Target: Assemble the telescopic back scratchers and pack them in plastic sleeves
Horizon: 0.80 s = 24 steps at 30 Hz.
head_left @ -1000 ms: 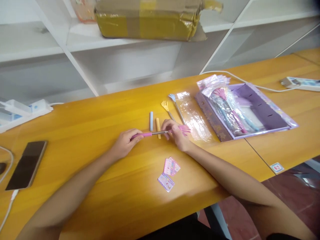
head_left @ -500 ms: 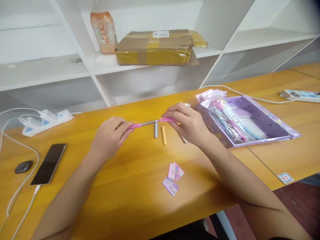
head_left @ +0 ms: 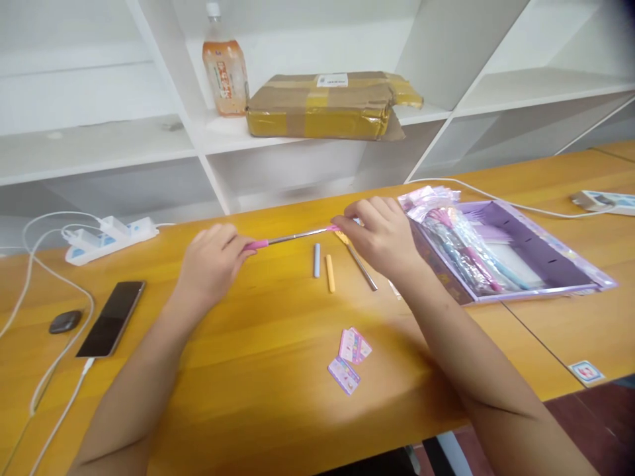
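A pink stick with a thin metal rod point(head_left: 296, 236) is stretched level between my two hands above the table. My left hand point(head_left: 211, 261) is closed round its pink handle, and my right hand point(head_left: 380, 235) pinches the pink piece at the other end. Beneath the rod lie a blue tube point(head_left: 316, 260) and a yellow tube point(head_left: 330, 274). Just below my right hand a metal rod point(head_left: 363, 267) with a yellow end rests on the wood. Small printed cards point(head_left: 344, 375) lie nearer the front edge.
On the right stands a purple box point(head_left: 555, 251) holding plastic-wrapped sticks point(head_left: 466, 254). A phone point(head_left: 112, 320), a black mouse-like object point(head_left: 65, 322), cables and a power strip point(head_left: 112, 239) are on the left. A carton point(head_left: 327, 106) and orange bottle point(head_left: 225, 76) occupy the shelf.
More of the metal rod now shows between my hands, which are farther apart. The view has shifted slightly, and the yellow-ended rod is more exposed.
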Tool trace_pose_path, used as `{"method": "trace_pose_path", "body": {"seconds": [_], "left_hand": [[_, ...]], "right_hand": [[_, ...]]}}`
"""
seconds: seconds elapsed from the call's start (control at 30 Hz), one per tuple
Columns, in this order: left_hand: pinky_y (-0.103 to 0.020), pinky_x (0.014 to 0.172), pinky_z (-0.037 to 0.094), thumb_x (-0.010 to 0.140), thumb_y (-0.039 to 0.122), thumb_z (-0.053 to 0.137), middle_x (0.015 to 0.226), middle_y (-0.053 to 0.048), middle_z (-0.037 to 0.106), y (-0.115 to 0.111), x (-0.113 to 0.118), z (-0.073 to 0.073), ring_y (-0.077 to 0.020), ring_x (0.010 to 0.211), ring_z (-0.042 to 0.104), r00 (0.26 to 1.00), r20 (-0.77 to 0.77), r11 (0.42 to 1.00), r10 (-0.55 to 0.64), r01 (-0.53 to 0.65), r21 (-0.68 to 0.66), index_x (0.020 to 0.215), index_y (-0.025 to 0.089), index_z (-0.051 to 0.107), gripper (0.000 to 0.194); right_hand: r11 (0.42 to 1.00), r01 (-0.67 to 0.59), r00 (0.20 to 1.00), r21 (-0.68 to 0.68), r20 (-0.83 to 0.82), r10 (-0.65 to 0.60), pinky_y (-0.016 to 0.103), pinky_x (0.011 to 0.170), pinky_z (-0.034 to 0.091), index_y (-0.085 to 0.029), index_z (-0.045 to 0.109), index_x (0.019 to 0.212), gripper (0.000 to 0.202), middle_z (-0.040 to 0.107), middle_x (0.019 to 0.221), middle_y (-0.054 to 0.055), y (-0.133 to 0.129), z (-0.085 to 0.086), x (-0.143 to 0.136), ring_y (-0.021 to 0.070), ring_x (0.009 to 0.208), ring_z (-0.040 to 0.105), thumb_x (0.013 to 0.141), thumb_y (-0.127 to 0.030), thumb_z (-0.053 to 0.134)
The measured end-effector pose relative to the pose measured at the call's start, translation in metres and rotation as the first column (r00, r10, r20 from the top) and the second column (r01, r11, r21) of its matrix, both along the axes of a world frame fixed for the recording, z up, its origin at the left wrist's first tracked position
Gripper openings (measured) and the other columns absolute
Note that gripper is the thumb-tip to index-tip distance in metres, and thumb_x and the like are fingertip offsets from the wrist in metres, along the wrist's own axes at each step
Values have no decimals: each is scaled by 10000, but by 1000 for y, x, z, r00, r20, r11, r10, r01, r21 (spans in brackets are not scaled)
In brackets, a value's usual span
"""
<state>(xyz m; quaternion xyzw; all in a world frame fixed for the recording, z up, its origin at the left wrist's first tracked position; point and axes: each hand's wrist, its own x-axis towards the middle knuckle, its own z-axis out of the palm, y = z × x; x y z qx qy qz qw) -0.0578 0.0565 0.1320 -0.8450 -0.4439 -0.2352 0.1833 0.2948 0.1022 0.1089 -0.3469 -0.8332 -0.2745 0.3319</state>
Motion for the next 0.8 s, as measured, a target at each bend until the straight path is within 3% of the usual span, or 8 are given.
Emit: {"method": "trace_pose_path", "body": {"seconds": [0.27, 0.53, 0.63, 0.8], "left_hand": [[-395, 717, 449, 1032, 520, 650, 835, -67, 669, 42, -93, 8, -261, 816, 614, 993, 92, 992, 75, -83, 91, 975, 320, 800, 256], [-333, 753, 457, 1036, 668, 591, 825, -12, 679, 38, -129, 22, -184, 813, 563, 986, 103, 973, 134, -150, 173, 986, 287, 814, 444], [-331, 775, 461, 1043, 689, 559, 841, -15, 681, 37, -131, 24, -184, 841, 571, 985, 85, 974, 149, -161, 157, 989, 266, 806, 493], [-364, 819, 502, 1075, 642, 527, 973, -26, 710, 39, -125, 20, -214, 925, 627, 992, 41, 988, 121, -124, 86, 1044, 259, 771, 456]], "right_hand": [[955, 285, 955, -78, -57, -290, 390, 790, 321, -239, 805, 981, 186, 684, 940, 98, 45, 1, 101, 216, 845, 468, 1067, -321, 662], [872, 460, 878, -168, -60, -475, 407, 832, 343, -218, 849, 984, 163, 697, 993, 155, 55, 14, 145, 222, 892, 480, 1027, -327, 736], [884, 436, 886, -168, -94, -455, 405, 848, 375, -204, 854, 1002, 165, 694, 989, 156, 57, 13, 151, 221, 902, 501, 1014, -336, 757], [956, 194, 956, -221, -176, -235, 359, 843, 478, -214, 844, 1113, 154, 693, 1025, 136, 47, 10, 144, 198, 917, 602, 1008, -299, 769]]}}
